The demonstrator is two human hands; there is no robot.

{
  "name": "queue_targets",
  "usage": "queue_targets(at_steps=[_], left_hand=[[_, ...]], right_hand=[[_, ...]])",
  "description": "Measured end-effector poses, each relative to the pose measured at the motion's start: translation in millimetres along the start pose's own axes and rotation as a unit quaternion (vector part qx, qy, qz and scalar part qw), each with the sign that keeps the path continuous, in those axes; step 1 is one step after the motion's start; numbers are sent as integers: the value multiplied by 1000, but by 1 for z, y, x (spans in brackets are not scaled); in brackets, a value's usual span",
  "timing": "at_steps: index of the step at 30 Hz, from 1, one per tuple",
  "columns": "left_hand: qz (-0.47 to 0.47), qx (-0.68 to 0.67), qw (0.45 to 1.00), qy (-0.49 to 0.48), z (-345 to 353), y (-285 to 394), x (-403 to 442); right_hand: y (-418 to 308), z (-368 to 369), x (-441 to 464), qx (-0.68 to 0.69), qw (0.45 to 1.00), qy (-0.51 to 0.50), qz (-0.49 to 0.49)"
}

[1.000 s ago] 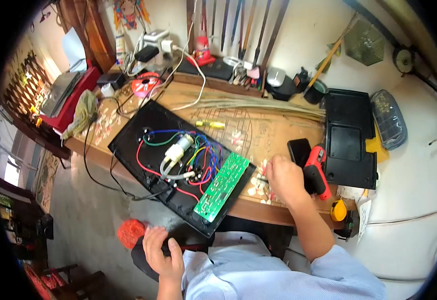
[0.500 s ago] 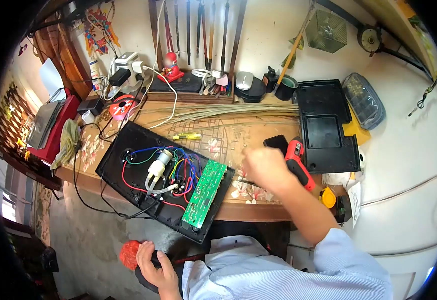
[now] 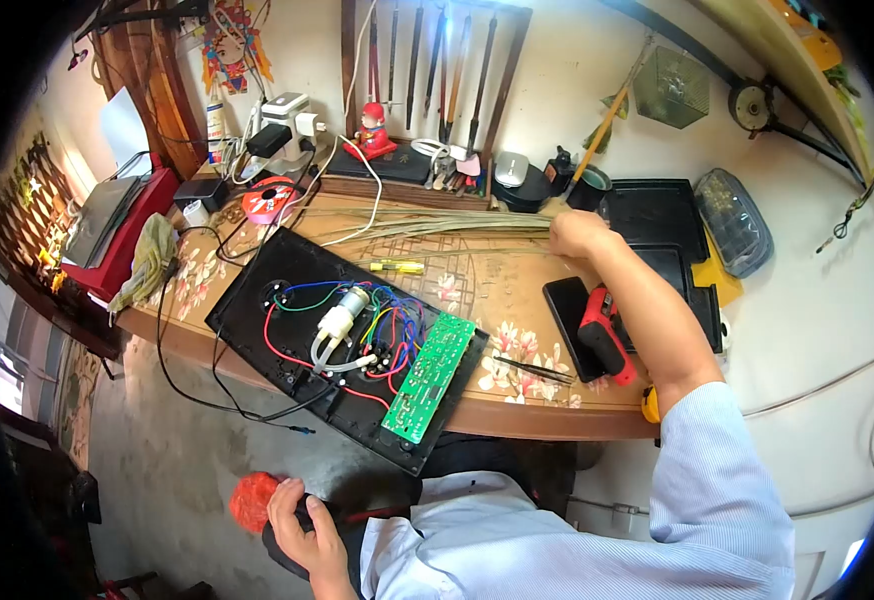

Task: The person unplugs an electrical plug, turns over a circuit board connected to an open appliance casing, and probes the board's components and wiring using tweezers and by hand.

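Observation:
My right hand [image 3: 581, 234] is closed at the back of the table, by the right ends of the long thin dry stalks [image 3: 427, 222]; what its fingers hold, if anything, is hidden. Low in the view, my left hand [image 3: 302, 525] curls around a small black object that I cannot make out, beside a red crumpled-looking thing [image 3: 252, 502]. Between them, an open black housing [image 3: 247, 310] lies tilted over the table's front edge. It carries a green circuit board [image 3: 429, 380], a small pump with a motor [image 3: 342, 315], clear tubes and coloured wires.
Right of the housing lie black tweezers [image 3: 534, 370], a black phone [image 3: 569, 325] and a red power tool [image 3: 607, 335]. A yellow screwdriver [image 3: 397, 267] sits behind the housing. Black panels [image 3: 657, 215] and a compartment box [image 3: 734, 222] are at back right. A dark cable [image 3: 197, 395] hangs over the front edge.
My right hand has moved from above the table's middle back and right to the stalk ends, uncovering the phone and tweezers. My left hand has stayed put. The camera view has shifted slightly.

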State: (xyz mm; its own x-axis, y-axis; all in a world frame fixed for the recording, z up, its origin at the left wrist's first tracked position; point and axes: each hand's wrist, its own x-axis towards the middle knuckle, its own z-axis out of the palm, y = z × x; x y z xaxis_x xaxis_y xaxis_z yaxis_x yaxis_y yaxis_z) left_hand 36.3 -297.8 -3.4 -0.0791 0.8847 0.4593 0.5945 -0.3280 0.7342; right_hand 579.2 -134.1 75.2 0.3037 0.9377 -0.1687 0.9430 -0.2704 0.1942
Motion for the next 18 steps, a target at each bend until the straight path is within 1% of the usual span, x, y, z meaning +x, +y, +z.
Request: queue_targets(at_steps=[3,5,6,7,8,9,10,12,13,14,15,16,17,18], left_hand=[[-9,-1,1000,-6,-1,-1,0],[10,-8,1000,3,2,-8,-2],[-12,-6,1000,3,4,-10,-2],[-8,-9,1000,9,5,-3,1],[0,21,1000,-2,3,2,6],[9,20,1000,7,5,-1,5],[1,-4,1000,14,6,-4,5],[-21,-29,999,6,3,-10,5],[-20,-26,999,13,4,-14,3],[-43,-30,999,-2,1,-14,2],[-63,-37,997,-18,-1,-16,0],[-74,-49,996,-29,-1,-19,-2],[-91,-38,994,-48,0,-22,-4],[-109,-35,991,-75,1,-28,-6]], right_hand=[[12,18,9,-12,1000,13,-20],[25,29,18,-30,997,16,-68],[26,26,20,-32,998,-39,-41],[31,27,20,-44,995,-10,-88],[30,26,18,-25,997,-26,-70],[22,18,12,-31,997,-25,-59],[31,25,18,-37,995,11,-90],[29,15,9,17,985,96,-144],[19,6,3,14,986,118,-114],[17,-5,-3,42,978,142,-145],[6,-21,-16,64,971,170,-156],[-6,-34,-26,118,966,186,-137],[-12,-42,-34,161,947,233,-148],[-25,-53,-49,260,930,216,-143]])
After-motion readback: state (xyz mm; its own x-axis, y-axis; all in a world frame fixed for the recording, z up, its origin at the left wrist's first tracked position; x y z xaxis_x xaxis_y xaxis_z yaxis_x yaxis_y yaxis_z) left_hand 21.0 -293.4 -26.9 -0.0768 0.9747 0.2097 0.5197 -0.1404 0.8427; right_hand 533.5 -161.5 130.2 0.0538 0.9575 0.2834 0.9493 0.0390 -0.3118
